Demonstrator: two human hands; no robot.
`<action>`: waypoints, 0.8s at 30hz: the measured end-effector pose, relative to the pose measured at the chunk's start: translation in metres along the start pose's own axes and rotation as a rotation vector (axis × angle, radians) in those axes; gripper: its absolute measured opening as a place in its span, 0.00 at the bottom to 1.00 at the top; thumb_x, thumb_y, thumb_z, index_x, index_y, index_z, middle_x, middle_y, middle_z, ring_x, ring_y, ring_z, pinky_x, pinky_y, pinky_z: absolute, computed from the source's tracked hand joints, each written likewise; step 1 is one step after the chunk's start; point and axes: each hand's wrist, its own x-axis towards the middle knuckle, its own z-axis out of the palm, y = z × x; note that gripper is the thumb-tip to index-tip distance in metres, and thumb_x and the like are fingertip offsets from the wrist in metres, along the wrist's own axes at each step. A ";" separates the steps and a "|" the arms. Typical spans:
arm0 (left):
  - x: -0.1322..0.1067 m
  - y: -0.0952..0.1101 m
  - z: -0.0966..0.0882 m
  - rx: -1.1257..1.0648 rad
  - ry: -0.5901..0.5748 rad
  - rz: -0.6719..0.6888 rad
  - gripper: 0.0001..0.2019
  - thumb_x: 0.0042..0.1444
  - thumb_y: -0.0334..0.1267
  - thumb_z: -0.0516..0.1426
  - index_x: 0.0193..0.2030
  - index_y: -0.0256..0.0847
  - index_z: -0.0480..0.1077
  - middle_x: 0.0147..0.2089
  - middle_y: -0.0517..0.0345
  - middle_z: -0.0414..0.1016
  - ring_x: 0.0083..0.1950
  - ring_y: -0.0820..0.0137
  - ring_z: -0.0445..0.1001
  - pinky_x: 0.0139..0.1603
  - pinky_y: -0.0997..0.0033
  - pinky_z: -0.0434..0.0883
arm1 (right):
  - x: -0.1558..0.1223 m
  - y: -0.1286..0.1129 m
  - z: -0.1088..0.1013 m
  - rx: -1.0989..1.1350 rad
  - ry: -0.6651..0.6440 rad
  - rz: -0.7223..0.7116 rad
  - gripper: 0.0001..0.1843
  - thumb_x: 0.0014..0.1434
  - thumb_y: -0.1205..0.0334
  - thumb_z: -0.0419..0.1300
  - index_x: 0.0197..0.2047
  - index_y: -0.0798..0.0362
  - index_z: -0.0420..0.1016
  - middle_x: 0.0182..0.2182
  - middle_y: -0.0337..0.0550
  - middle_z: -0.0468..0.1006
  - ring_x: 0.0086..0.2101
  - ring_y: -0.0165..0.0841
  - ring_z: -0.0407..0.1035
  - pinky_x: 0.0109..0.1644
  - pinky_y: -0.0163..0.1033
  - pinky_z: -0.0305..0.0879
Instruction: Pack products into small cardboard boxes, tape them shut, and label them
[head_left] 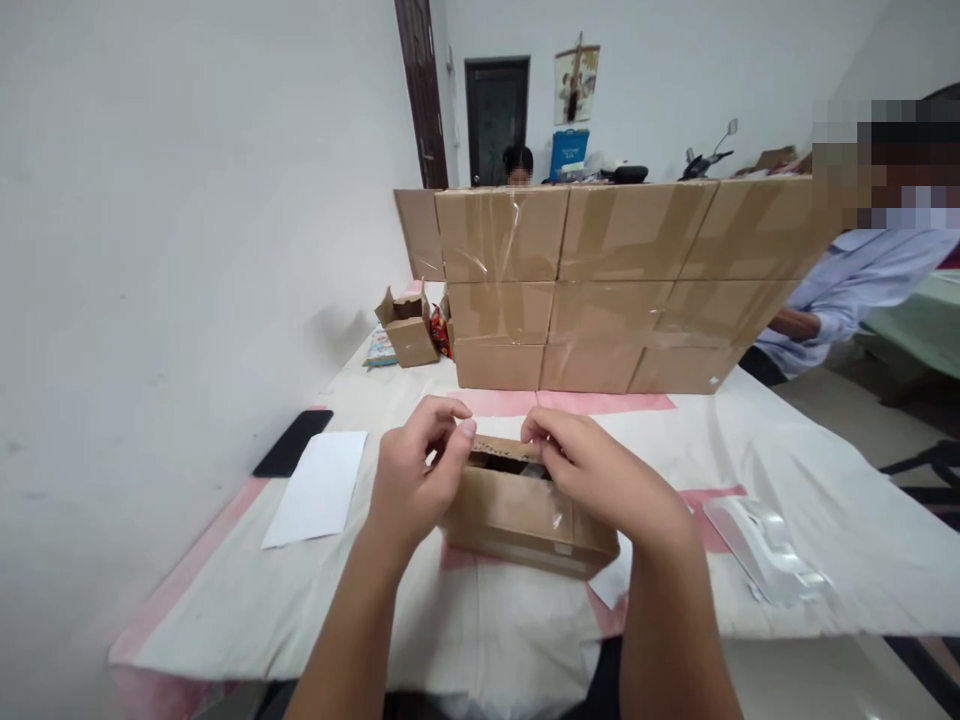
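Small cardboard box (525, 515) at the near middle of the table, flat on the white cloth (825, 470), straight ahead of the body — top partly open, a dark gap showing between the two hands, clear tape across the front face. Left hand (412, 475) wrapped round the box's left end, fingers curled, thumb and forefinger pinched at the top rim. Right hand (600, 480) draped over the right half of the top, fingers bent, tips closed on the flap edge by the opening. Fingertips of the two hands near each other but apart.

To the left, a white sheet of paper (319, 485) lying flat, with a black phone (292, 442) just beyond it at the cloth's edge. To the right, clear plastic wrapping (765, 545), well apart from the box. Farther back, a wall of taped cartons (615, 285) stacked three high across the table. Beside its left end, a small open box (409, 325) with flaps up. Behind the stack on the right, a co-worker's pale blue sleeve (847, 290) — forearm close by the cartons.
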 end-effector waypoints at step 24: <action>-0.018 0.027 -0.006 0.183 -0.090 0.035 0.11 0.67 0.41 0.53 0.34 0.41 0.70 0.24 0.66 0.69 0.23 0.78 0.64 0.28 0.77 0.60 | -0.028 -0.022 0.002 -0.078 0.030 -0.077 0.11 0.66 0.71 0.47 0.36 0.51 0.66 0.34 0.40 0.76 0.35 0.33 0.67 0.39 0.38 0.58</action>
